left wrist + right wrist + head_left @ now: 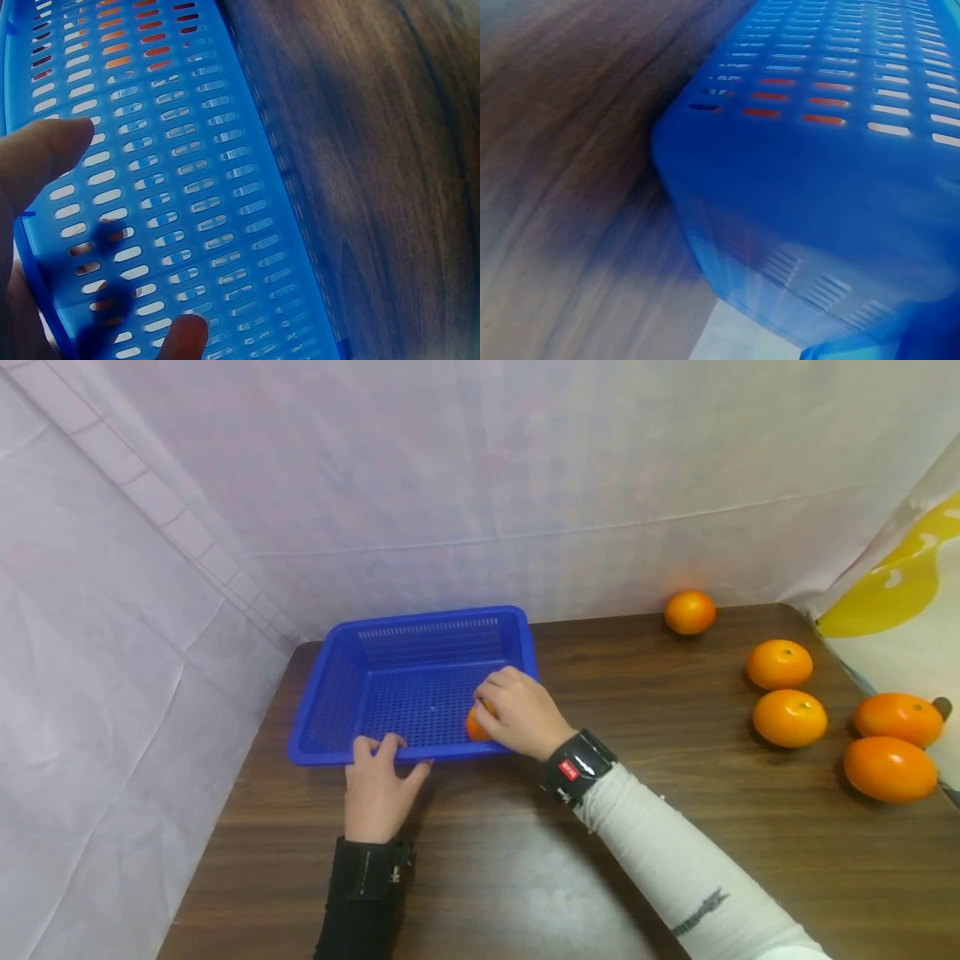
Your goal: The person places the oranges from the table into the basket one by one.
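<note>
A blue slotted plastic basket (442,753) stands on the wooden table. My left hand (377,793) grips its near rim, fingers hooked over the edge and thumb on the outer side. In the left wrist view, the thumb (52,154) and a fingertip (186,335) show against the slotted wall. Reaching over the near right corner, my right hand (522,712) holds an orange (477,727) low inside the basket, its fingers covering part of the fruit. Through the slots in the right wrist view, orange colour shows; the right hand itself is out of that view.
At the back edge sits a single orange (690,612). Two more, one orange (780,664) behind another orange (790,718), lie on the right. Farther right are an orange (897,718) and an orange (890,769). A pale cloth wall (480,485) rises behind the table.
</note>
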Motion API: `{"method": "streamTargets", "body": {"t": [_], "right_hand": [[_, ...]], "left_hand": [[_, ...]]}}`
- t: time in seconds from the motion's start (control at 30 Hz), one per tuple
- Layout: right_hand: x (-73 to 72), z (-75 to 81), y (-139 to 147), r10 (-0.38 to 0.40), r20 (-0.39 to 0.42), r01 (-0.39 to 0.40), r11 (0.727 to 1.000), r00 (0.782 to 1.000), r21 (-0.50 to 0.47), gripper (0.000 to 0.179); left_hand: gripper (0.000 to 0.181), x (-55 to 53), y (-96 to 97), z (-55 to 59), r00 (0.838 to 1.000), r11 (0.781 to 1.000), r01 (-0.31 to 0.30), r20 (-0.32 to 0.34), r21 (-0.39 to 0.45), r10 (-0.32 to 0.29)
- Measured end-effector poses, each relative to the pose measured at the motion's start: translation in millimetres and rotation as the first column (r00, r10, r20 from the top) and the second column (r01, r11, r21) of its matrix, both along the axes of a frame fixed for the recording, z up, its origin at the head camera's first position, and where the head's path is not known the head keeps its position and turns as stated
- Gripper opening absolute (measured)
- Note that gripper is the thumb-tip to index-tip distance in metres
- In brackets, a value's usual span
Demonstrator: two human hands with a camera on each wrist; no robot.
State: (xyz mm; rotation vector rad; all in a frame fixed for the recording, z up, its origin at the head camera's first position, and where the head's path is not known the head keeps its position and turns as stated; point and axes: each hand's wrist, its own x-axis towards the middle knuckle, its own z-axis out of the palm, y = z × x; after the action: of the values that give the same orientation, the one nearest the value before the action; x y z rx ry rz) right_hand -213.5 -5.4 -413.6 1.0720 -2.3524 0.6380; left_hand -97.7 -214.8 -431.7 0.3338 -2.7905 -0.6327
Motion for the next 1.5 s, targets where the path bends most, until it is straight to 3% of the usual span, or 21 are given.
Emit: {"method": "streamTargets", "body": {"t": [0.4, 1.0, 1.5], "right_hand": [[13.6, -4.2, 24.1, -0.044, 0.039, 0.047, 0.996, 0.998, -0.079, 0.021], [21.5, -15.6, 47.7, -0.045, -0.009, 0.044, 0.988, 0.999, -0.145, 0.018], [26.2, -26.7, 69.1, -0.073, -0.009, 0.07, 0.979, 0.997, -0.193, 0.016]], "left_hand": [[0.042, -0.9, -1.1, 2.3, 1.0, 1.0, -0.005, 0.002, -0.011, 0.005], [0.042, -0.2, 0.0, 1.0, 0.999, 1.0, 0.001, 0.041, 0.003, -0.001], [0.044, 0.6, -1.2, 0.7, 1.0, 1.0, 0.008, 0.03, 0.004, -0.008]]}}
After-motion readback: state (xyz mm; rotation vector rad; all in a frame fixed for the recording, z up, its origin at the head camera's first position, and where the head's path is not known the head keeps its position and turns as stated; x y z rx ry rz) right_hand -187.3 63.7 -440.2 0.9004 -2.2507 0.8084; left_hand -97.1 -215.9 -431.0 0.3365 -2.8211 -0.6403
